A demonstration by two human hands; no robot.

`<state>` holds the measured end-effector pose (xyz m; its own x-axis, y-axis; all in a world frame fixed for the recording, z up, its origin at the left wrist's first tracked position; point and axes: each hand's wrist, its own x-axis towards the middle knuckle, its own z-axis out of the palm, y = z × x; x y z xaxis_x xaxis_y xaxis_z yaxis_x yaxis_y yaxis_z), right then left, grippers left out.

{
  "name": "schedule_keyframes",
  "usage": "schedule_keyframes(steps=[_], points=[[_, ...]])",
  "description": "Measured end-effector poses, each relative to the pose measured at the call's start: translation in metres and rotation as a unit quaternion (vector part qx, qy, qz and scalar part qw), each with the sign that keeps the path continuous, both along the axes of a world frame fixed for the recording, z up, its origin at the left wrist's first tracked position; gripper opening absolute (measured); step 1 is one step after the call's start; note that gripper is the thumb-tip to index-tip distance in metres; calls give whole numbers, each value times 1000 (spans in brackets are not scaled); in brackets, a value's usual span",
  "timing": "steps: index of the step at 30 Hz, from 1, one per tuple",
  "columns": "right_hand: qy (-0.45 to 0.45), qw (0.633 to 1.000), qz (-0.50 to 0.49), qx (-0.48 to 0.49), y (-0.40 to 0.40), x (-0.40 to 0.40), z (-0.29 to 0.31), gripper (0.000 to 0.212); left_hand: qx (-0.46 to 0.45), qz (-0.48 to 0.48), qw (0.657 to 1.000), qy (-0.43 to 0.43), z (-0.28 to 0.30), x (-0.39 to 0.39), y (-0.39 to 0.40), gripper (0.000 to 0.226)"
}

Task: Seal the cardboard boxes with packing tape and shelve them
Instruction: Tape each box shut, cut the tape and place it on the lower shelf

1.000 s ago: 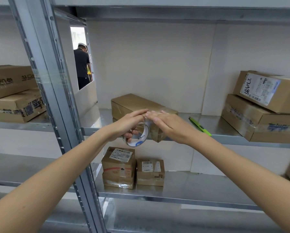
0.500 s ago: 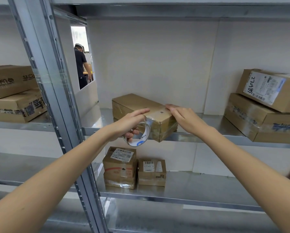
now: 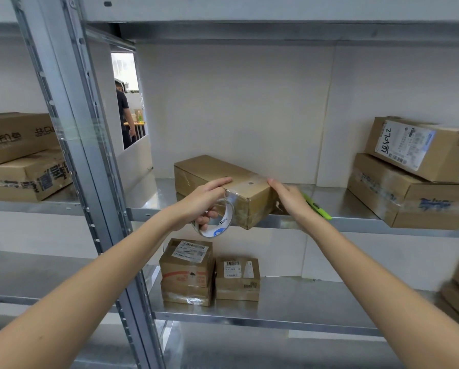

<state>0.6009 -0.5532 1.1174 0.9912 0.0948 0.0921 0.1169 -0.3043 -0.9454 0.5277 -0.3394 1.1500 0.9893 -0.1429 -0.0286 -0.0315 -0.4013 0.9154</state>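
Cardboard box (image 3: 223, 182) sits on your middle shelf (image 3: 329, 206), its near corner over the edge; your left hand (image 3: 204, 202) grips the tape roll (image 3: 217, 219) against it, while your right hand (image 3: 289, 198) lies straight-fingered on its right edge. A green marker (image 3: 318, 209) lies at 3 o'clock of the box. Two stacked boxes (image 3: 414, 182) sit further along at 3 o'clock, two more boxes (image 3: 23, 161) at 9 o'clock, and two small parcels (image 3: 209, 272) at 6 o'clock below.

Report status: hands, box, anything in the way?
Left hand grips tape roll at box near end. Right hand flat on box's right edge. Green marker beside right hand, not blocking.
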Motion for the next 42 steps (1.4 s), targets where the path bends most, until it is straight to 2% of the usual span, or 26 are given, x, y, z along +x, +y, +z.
schedule_keyframes(steps=[2,6,8,12,15,17,19,21,23,25,26,29,32,35,38,42], points=[[11,998,26,-53,-5,-10,6,67,1,-2,1000,2,-1,1,1,47],[-76,986,94,-112,0,-26,11,123,6,-6,1000,7,-4,7,5,48],[-91,974,115,-173,7,-25,1,134,6,-3,1000,6,-4,9,5,48],[-150,970,48,-185,17,-17,-16,122,5,-4,1000,-6,-2,7,2,50],[-141,979,22,-147,19,-16,-11,115,-69,34,994,-71,4,9,0,47],[-95,990,7,-100,22,-16,-6,119,-141,80,978,-134,16,9,-1,40],[-25,1000,-5,-3,27,-19,0,125,-191,81,960,-189,28,9,-1,35],[50,995,11,87,33,-25,2,111,-205,52,952,-220,38,11,-4,47],[106,986,45,118,40,-34,2,94,-204,49,953,-218,46,18,-11,49],[107,994,9,32,40,-38,3,104,-198,58,955,-214,52,28,-21,29],[78,997,-15,-18,38,-39,5,108,-191,61,957,-211,55,32,-26,22],[-83,995,-36,-34,29,-41,22,107,-164,45,964,-204,63,45,-39,21],[-139,985,24,-100,29,-40,37,112,-140,36,967,-210,66,55,-45,23],[-197,960,-36,-194,38,-31,31,98,-130,43,969,-207,65,63,-42,24],[-223,952,-76,-194,41,-29,26,94,-116,35,972,-201,66,66,-37,26],[-217,957,-77,-179,39,-32,29,81,-4,28,978,-206,79,60,-26,30]])
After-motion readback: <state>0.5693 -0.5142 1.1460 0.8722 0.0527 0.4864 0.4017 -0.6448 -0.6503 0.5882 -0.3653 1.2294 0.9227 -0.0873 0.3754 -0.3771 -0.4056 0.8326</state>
